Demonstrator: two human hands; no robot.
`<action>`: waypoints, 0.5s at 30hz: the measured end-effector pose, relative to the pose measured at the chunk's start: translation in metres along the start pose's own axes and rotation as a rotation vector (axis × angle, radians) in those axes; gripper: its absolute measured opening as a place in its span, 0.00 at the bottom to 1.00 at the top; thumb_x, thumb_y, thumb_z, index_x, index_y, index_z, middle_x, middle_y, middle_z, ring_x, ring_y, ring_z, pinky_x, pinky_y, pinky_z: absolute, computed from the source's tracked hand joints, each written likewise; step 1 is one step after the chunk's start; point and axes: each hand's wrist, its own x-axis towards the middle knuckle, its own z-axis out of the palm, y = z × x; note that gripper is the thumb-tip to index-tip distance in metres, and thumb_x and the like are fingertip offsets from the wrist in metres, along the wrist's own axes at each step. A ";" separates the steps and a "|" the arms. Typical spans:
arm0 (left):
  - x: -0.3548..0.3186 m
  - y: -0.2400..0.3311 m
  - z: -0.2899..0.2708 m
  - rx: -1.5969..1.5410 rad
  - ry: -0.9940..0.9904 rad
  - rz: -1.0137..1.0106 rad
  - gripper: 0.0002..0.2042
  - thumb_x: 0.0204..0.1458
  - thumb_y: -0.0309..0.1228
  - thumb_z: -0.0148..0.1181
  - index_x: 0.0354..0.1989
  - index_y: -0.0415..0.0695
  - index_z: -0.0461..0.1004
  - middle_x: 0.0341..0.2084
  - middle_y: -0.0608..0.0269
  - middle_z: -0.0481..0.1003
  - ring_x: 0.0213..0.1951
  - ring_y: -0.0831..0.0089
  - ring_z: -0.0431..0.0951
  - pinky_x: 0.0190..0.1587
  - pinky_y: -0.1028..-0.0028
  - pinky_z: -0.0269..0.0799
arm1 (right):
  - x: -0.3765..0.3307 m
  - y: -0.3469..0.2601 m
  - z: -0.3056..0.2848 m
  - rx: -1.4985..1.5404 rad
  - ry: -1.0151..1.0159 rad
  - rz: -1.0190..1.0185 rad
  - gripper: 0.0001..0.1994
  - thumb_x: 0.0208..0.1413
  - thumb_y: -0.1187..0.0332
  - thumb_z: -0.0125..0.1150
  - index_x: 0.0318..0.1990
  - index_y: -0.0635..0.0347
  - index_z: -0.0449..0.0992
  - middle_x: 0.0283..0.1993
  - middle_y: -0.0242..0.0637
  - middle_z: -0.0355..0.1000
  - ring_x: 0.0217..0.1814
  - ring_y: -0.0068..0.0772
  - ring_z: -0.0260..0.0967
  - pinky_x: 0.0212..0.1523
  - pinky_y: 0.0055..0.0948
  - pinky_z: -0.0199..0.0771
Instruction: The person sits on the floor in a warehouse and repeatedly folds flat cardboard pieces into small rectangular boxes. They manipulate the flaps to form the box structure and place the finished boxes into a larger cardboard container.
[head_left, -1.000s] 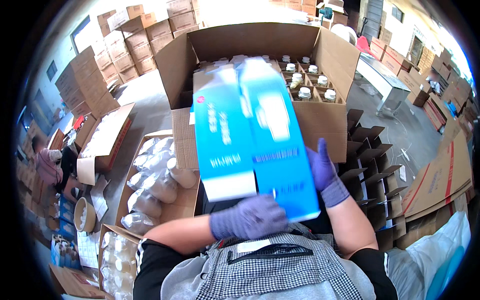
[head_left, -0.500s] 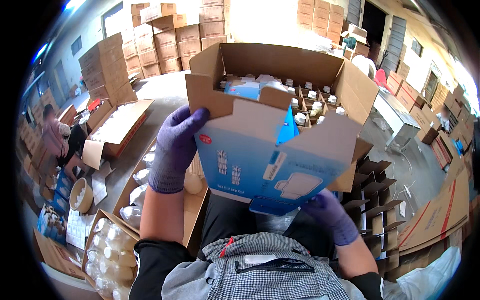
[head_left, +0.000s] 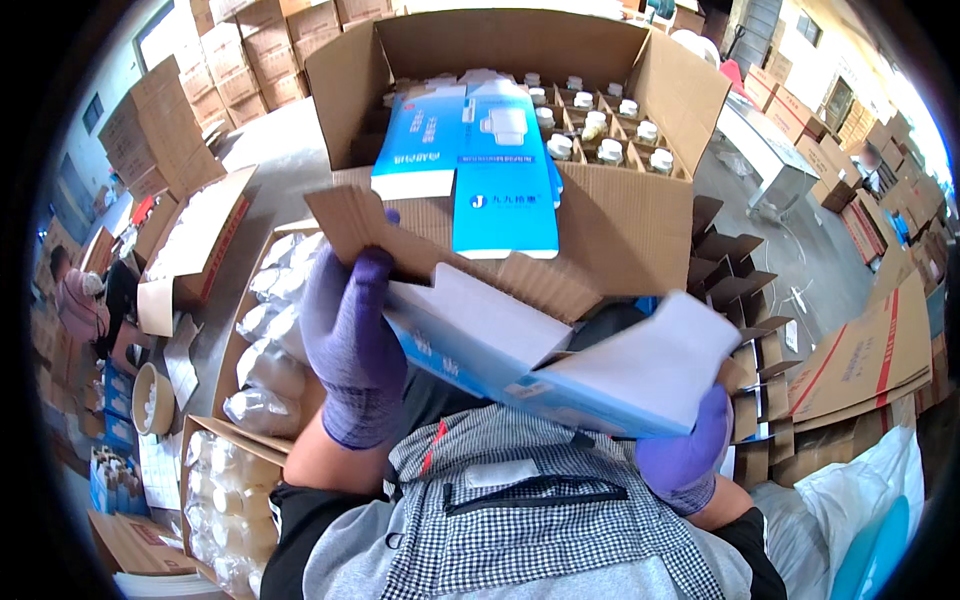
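Purple knit gloves cover both my hands. My left hand is closed on the left end of a blue carton, its thumb and fingers at the brown corrugated edge. At the opposite end my right hand grips the lower right corner. The carton is partly unfolded and tilted over my lap, with a white flap standing up. Just beyond it is a large open cardboard box, holding white-capped bottles in divider cells. Flat blue cartons lie over its left part and hang down its front.
To my left are a box of plastic-wrapped round white items and another of wrapped jars. Brown dividers stand at right, beside flattened cardboard. A tan bucket and a seated person are far left.
The carton has come down toward my lap and tipped, so its open inner side shows. Both hands moved lower with it. The view has shifted downward, uncovering the flat cartons on the box.
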 end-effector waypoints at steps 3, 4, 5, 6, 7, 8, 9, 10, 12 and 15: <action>0.006 0.026 -0.008 0.231 -0.102 -0.095 0.18 0.60 0.32 0.57 0.54 0.32 0.73 0.45 0.48 0.78 0.51 0.57 0.78 0.59 0.62 0.70 | -0.025 0.022 -0.018 0.326 -0.252 0.061 0.22 0.67 0.62 0.51 0.63 0.65 0.66 0.56 0.46 0.72 0.54 0.40 0.73 0.57 0.37 0.73; 0.012 0.025 -0.013 0.084 -0.168 -0.192 0.18 0.59 0.32 0.57 0.54 0.31 0.74 0.45 0.48 0.78 0.51 0.57 0.78 0.58 0.62 0.70 | -0.017 0.017 -0.022 0.425 -0.271 0.101 0.23 0.67 0.61 0.50 0.64 0.66 0.64 0.58 0.47 0.71 0.55 0.40 0.73 0.58 0.38 0.73; 0.015 0.025 -0.018 -0.063 -0.231 -0.289 0.18 0.59 0.32 0.57 0.53 0.31 0.74 0.44 0.49 0.78 0.50 0.57 0.78 0.58 0.62 0.70 | -0.003 0.006 -0.034 0.721 -0.250 0.149 0.25 0.67 0.58 0.48 0.66 0.65 0.62 0.60 0.48 0.69 0.56 0.41 0.72 0.59 0.39 0.73; 0.013 0.026 -0.017 0.001 -0.225 -0.287 0.18 0.59 0.32 0.57 0.53 0.31 0.74 0.44 0.49 0.78 0.50 0.57 0.79 0.58 0.62 0.70 | -0.003 0.014 -0.031 0.572 -0.224 0.221 0.26 0.68 0.57 0.46 0.65 0.66 0.63 0.60 0.48 0.70 0.57 0.42 0.72 0.59 0.40 0.73; 0.011 0.028 -0.014 0.064 -0.218 -0.283 0.18 0.59 0.31 0.57 0.53 0.31 0.74 0.44 0.49 0.78 0.50 0.57 0.79 0.58 0.62 0.70 | -0.001 0.015 -0.026 0.573 -0.172 0.263 0.26 0.68 0.55 0.46 0.65 0.65 0.63 0.60 0.48 0.70 0.57 0.42 0.73 0.58 0.39 0.74; 0.008 0.029 -0.013 0.129 -0.210 -0.279 0.18 0.59 0.31 0.57 0.54 0.31 0.74 0.45 0.49 0.78 0.50 0.57 0.79 0.57 0.62 0.70 | 0.000 0.016 -0.022 0.576 -0.120 0.308 0.27 0.67 0.54 0.46 0.65 0.65 0.63 0.60 0.47 0.70 0.58 0.42 0.73 0.58 0.39 0.74; 0.007 0.029 -0.011 0.116 -0.193 -0.253 0.18 0.59 0.31 0.57 0.53 0.31 0.74 0.44 0.48 0.78 0.50 0.57 0.79 0.58 0.61 0.70 | 0.000 0.019 -0.017 0.583 -0.060 0.348 0.28 0.67 0.52 0.46 0.66 0.65 0.63 0.60 0.47 0.70 0.58 0.42 0.73 0.57 0.39 0.74; 0.006 0.027 -0.010 0.105 -0.175 -0.226 0.18 0.59 0.31 0.57 0.53 0.31 0.74 0.44 0.48 0.78 0.51 0.56 0.78 0.58 0.61 0.70 | -0.002 0.015 -0.009 0.546 0.023 0.333 0.29 0.67 0.51 0.48 0.66 0.64 0.63 0.60 0.46 0.70 0.58 0.41 0.73 0.57 0.38 0.74; 0.004 0.022 -0.007 0.225 -0.185 -0.096 0.16 0.58 0.30 0.57 0.51 0.32 0.75 0.42 0.51 0.79 0.48 0.61 0.78 0.55 0.64 0.71 | 0.004 0.007 -0.013 0.965 -0.093 0.449 0.30 0.66 0.51 0.50 0.68 0.62 0.60 0.64 0.44 0.67 0.62 0.37 0.69 0.62 0.36 0.69; 0.001 0.020 0.017 0.049 -0.099 -0.204 0.11 0.55 0.25 0.58 0.44 0.34 0.79 0.34 0.61 0.79 0.37 0.76 0.78 0.42 0.73 0.74 | 0.024 -0.012 -0.010 1.323 -0.201 0.642 0.32 0.64 0.50 0.53 0.69 0.62 0.59 0.65 0.44 0.66 0.64 0.37 0.66 0.64 0.36 0.66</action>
